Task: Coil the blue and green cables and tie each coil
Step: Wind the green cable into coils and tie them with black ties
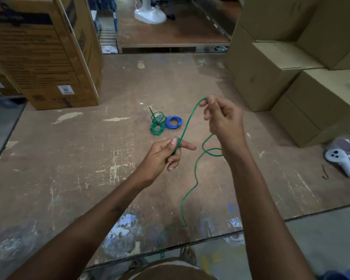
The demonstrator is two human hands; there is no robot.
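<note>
A long green cable (187,121) runs taut between my two hands above the worn wooden table (69,158). My left hand (164,153) pinches one part of it between thumb and fingers. My right hand (222,118) holds a higher bend of it at the fingertips. From the right hand the cable loops down, crosses itself and trails off the table's near edge. Farther back lie a coiled blue cable (173,122) and a loose green coil (157,124), side by side and touching. A thin black tie (151,110) sticks out behind the green coil.
A tall printed cardboard box (42,53) stands at the left rear. Stacked plain cardboard boxes (291,67) fill the right side. A white handheld controller (340,161) and a small dark hook (324,172) lie at the right. My foot shows below the table's near edge.
</note>
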